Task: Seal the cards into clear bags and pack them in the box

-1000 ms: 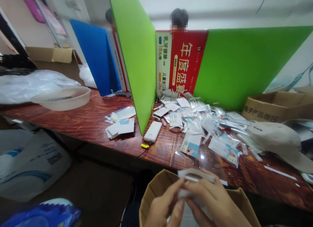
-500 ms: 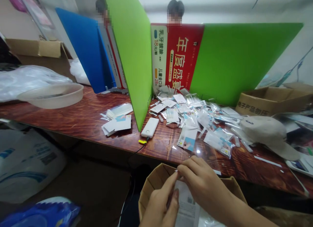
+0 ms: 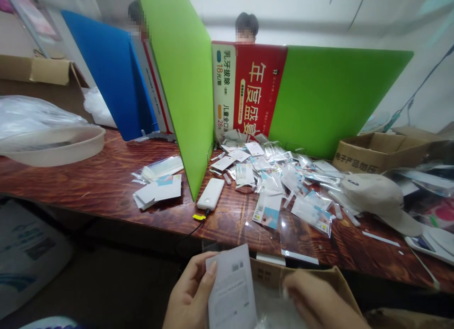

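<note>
My left hand (image 3: pixel 193 289) is closed around the edge of a white printed card (image 3: pixel 232 286), thumb flat on its face. Small text and a square code show on the card, which stands tilted in front of the table edge. To its right, my right hand (image 3: pixel 314 296) is blurred by motion, fingers curled; a pale bit shows at the fingertips, too smeared to name. Below both hands, an open cardboard box (image 3: pixel 312 274) holds clear plastic bags (image 3: pixel 271 303). Packed cards in clear sleeves (image 3: pixel 267 210) lie in a loose pile on the table (image 3: pixel 117 196).
A green divider (image 3: pixel 329 97) stands behind the pile. Nearby are a white power bank (image 3: pixel 210 194) with a cable, a small card stack (image 3: pixel 159 191), a beige cap (image 3: pixel 374 199) and a small carton (image 3: pixel 358 163). People sit beyond the dividers.
My hands were together at the card's top edge; now they are apart. The right hand has moved right, and the left has shifted left with the card raised. The view has shifted slightly.
</note>
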The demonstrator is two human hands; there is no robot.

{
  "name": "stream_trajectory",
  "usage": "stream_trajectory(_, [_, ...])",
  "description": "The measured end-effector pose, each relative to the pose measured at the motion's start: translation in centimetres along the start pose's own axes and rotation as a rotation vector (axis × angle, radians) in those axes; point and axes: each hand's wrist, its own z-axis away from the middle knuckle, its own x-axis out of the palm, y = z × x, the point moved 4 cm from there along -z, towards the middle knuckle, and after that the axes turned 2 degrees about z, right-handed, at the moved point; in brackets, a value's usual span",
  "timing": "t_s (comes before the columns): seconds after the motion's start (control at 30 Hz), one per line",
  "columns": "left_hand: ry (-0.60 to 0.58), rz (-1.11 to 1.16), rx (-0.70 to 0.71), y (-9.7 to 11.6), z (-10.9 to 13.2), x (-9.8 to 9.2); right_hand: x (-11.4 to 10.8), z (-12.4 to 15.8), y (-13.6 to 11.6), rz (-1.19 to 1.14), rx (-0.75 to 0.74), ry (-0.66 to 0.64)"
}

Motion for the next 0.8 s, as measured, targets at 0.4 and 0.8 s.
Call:
stream_trajectory(0.4, [-0.244, 0.194, -0.243, -0.2, 1.8, 4.1, 2.0, -2.9, -1.4, -1.267, 0.608, -0.082])
stream_trajectory(0.8, [-0.233, 0.064, -0.233, 0.5, 2.8, 3.3, 0.6, -2.0, -1.3, -1.576, 0.575, -0.161])
